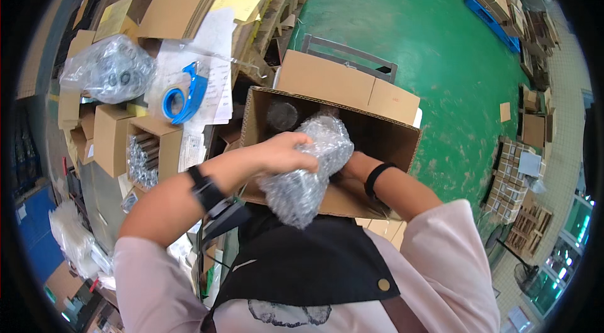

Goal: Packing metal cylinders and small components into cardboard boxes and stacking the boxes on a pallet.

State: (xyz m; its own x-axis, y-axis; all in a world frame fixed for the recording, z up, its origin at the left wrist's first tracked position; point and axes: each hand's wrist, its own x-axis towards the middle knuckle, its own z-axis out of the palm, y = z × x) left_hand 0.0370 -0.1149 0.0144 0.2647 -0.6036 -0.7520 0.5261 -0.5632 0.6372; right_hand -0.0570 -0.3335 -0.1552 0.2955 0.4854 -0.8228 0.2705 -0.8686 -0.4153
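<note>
An open cardboard box [349, 84] stands in front of me with its far flap folded outward. Over its opening is a bundle in clear bubble wrap [308, 175], tilted, its lower end hanging past the near edge. My left hand [283, 153] grips the bundle from the left, fingers and thumb bent over the wrap. On the other side, my right hand [353, 166] reaches into the box beside the bundle; its fingers are hidden. A roundish, clear-wrapped object [282, 116] lies in the box's far left corner.
At left, a cluttered table holds a blue tape dispenser [189, 95], papers [217, 75], a plastic bag of parts [113, 70] and small cartons [113, 138]. A grey metal frame [343, 55] stands behind the box. Stacked cartons [506, 182] and a fan [528, 276] are at right.
</note>
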